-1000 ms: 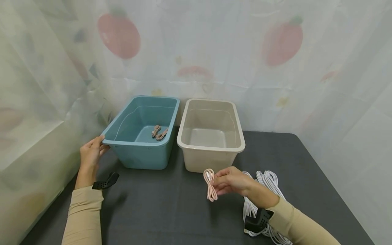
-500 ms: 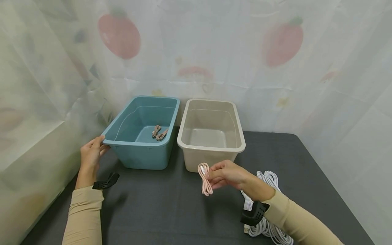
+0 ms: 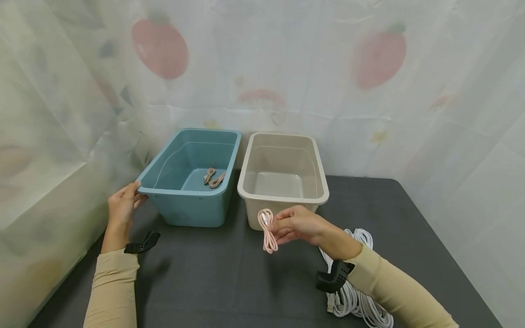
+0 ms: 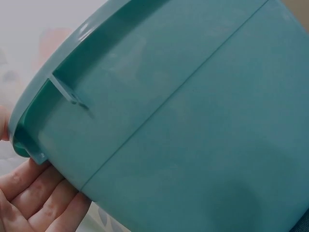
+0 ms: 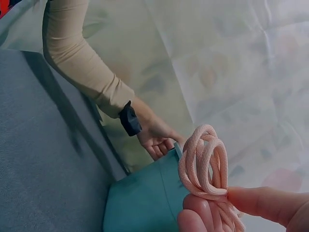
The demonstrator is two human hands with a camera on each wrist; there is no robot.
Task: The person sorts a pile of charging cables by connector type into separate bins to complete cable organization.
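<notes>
Two hands: right hand pinches pink cable coil mid-frame, hanging long-axis down
blue bin: up-left of the coil
left hand: fingers curled on bin's corner, left of frame

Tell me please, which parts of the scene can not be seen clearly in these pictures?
- The plug ends of the pink cable: head view, too small; right hand covers the middle.
- The white cable bundle: head view, partly behind the right forearm, cut by the bottom edge.
- Left hand fingertips: hidden behind the blue bin corner.
- Blue bin's inside: left wrist view shows only its outer wall.
</notes>
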